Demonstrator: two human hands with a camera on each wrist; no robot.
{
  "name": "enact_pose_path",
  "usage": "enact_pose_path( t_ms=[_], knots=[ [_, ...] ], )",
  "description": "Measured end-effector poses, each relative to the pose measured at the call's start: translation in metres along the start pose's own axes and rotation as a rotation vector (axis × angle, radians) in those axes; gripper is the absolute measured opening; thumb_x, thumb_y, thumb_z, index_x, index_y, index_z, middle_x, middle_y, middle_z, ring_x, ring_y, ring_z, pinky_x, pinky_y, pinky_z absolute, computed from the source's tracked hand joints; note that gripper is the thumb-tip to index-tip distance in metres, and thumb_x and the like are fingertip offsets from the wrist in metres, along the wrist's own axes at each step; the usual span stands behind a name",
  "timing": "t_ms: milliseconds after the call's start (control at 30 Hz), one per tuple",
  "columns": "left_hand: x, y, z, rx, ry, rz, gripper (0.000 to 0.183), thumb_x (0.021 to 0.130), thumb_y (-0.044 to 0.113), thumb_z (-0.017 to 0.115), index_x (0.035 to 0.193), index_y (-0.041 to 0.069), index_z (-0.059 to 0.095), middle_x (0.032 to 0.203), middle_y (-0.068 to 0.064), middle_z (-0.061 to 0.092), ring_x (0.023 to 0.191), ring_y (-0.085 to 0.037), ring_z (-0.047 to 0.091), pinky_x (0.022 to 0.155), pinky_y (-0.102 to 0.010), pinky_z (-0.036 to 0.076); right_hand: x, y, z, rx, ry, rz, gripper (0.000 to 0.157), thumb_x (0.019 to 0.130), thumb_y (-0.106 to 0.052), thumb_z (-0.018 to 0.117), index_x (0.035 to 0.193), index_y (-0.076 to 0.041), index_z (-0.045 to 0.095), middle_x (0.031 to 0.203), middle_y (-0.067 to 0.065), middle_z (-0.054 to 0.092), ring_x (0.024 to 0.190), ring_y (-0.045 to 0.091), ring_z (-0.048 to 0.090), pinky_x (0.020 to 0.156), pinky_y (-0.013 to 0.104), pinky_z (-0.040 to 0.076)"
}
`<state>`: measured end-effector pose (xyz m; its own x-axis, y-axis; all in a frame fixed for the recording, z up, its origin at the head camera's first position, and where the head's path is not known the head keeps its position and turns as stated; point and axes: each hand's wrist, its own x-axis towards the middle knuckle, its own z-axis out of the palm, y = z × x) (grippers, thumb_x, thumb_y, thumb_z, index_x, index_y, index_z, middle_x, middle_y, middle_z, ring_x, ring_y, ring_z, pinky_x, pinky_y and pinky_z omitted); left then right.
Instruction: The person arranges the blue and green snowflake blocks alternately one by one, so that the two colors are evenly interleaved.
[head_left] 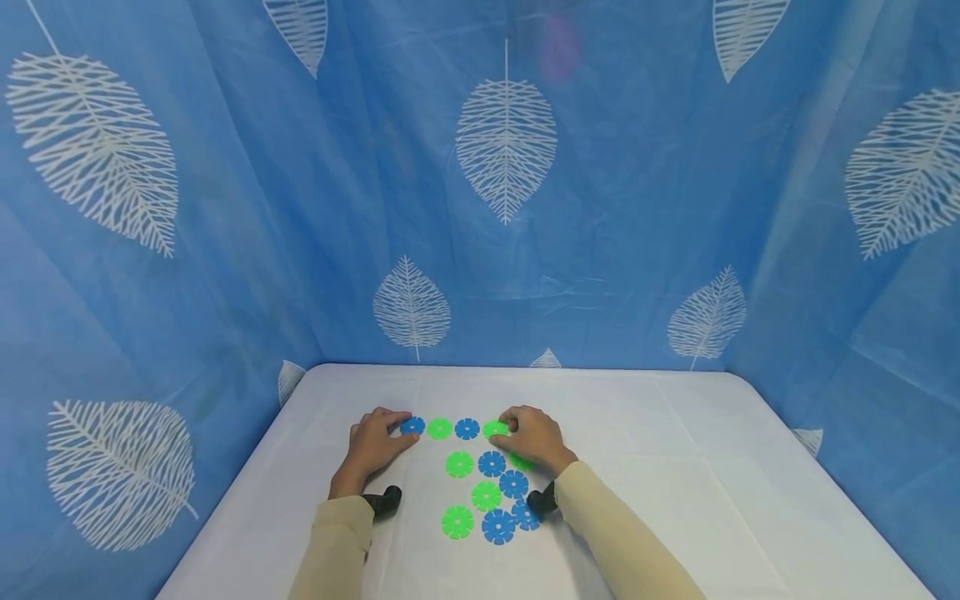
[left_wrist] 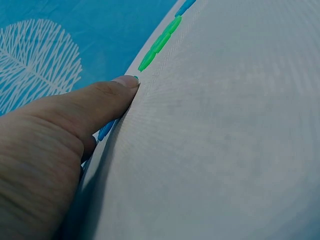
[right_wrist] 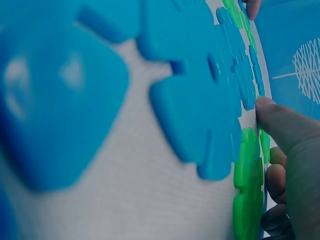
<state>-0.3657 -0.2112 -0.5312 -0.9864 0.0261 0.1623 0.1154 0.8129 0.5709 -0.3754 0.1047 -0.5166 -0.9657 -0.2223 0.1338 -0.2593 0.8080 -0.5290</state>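
Note:
In the head view, notched plastic discs in blue and green form a row near the back of the white table. My left hand [head_left: 375, 442] is at its left end, thumb and fingers pinching the edges of a blue disc [head_left: 412, 426]. A green disc [head_left: 439, 429] and another blue disc [head_left: 467, 429] lie between the two hands. With thumb and fingertips my right hand [head_left: 534, 437] grips a green disc [head_left: 495, 428] at the right end, partly covering it. The left wrist view shows the left thumb [left_wrist: 112, 95] low against the tabletop.
Several more discs lie loosely in front of the row, among them a green disc [head_left: 457, 522] and a blue disc [head_left: 498, 527]. Some overlap under the right wrist. Blue leaf-patterned cloth [head_left: 600, 208] encloses the back and sides of the white table [head_left: 675, 500].

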Motion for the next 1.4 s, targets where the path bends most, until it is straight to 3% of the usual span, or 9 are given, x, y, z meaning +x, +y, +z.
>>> enact_pose_path(
  t_ms=[500,933,1400],
  knots=[
    [0.001,0.001,0.004,-0.003,-0.002,-0.012,0.053,0.084,0.044,0.078,0.131,0.021,0.068,0.124,-0.008,0.062,0.119,-0.029,0.053,0.097,-0.05,0.033,-0.002,0.005,-0.005,0.021,-0.028,-0.002,0.049,0.081,-0.049,0.08,0.121,-0.021,0.072,0.082,-0.008,0.06,0.071,0.011,0.052,0.064,0.03,0.04],
    [-0.001,0.0,0.001,-0.001,-0.005,0.017,0.053,0.085,0.044,0.077,0.131,0.019,0.068,0.122,-0.01,0.063,0.116,-0.031,0.054,0.096,-0.051,0.033,-0.009,0.022,-0.009,0.094,0.035,-0.085,0.032,0.092,-0.036,0.073,0.119,-0.02,0.072,0.081,-0.011,0.058,0.071,0.009,0.051,0.071,0.031,0.043],
    [0.002,0.0,-0.001,0.008,0.005,0.022,0.052,0.085,0.044,0.077,0.131,0.02,0.068,0.121,-0.009,0.063,0.115,-0.03,0.054,0.094,-0.051,0.034,-0.018,0.013,-0.034,0.094,0.075,-0.167,0.037,0.093,-0.034,0.072,0.124,-0.014,0.071,0.083,-0.01,0.059,0.068,0.009,0.049,0.062,0.026,0.04]
  ],
)
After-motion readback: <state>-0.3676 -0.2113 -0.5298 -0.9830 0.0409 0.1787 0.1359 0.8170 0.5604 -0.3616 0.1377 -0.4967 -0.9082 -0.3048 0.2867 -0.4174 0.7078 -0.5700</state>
